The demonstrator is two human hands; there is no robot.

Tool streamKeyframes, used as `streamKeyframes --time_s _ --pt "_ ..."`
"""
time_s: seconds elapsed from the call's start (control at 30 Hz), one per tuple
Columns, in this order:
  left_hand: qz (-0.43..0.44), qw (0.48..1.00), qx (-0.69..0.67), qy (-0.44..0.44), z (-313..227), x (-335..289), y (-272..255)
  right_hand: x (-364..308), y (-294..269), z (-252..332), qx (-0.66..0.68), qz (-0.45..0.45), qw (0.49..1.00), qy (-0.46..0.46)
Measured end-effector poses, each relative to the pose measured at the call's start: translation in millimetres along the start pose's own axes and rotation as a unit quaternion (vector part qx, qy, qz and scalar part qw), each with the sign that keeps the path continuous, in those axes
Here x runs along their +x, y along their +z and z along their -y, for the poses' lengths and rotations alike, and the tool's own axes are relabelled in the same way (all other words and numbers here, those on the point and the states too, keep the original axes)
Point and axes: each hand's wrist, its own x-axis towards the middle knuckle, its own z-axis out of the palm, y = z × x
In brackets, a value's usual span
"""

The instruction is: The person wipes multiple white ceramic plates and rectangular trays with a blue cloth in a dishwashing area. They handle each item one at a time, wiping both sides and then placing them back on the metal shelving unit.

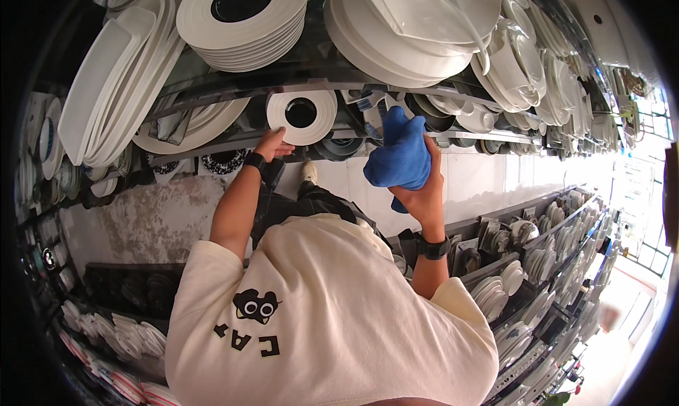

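Cloth point(400, 155), blue and bunched, is sitting in my right hand point(421, 194), whose fingers are closing around it just below the glass shelf point(233, 95). I am reaching my left hand point(272, 146) up to the shelf edge, fingers loosely curled and touching the underside of a white plate with a black centre point(302, 114); it is gripping nothing that I can see. Stacks of white plates point(244, 20) are resting on the shelf above.

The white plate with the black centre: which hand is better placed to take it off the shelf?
Probably left: the left hand already touches the white plate with the black centre, while the right hand is full with a blue cloth.
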Motion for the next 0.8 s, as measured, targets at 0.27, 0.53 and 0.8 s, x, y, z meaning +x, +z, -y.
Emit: streamKeyframes --time_s 0.27,0.53,0.8 --pt "-0.045 0.991 0.114 -0.047 -7 13 -6 -4 -1 -4 -0.016 0.007 1.0 0.007" --pt "0.01 0.999 0.008 -0.036 -2 18 -12 3 3 -4 -0.012 0.019 1.0 -0.001" --pt "0.022 0.999 -0.023 0.027 -8 -50 -34 22 18 -8 0.001 0.043 0.997 -0.06"
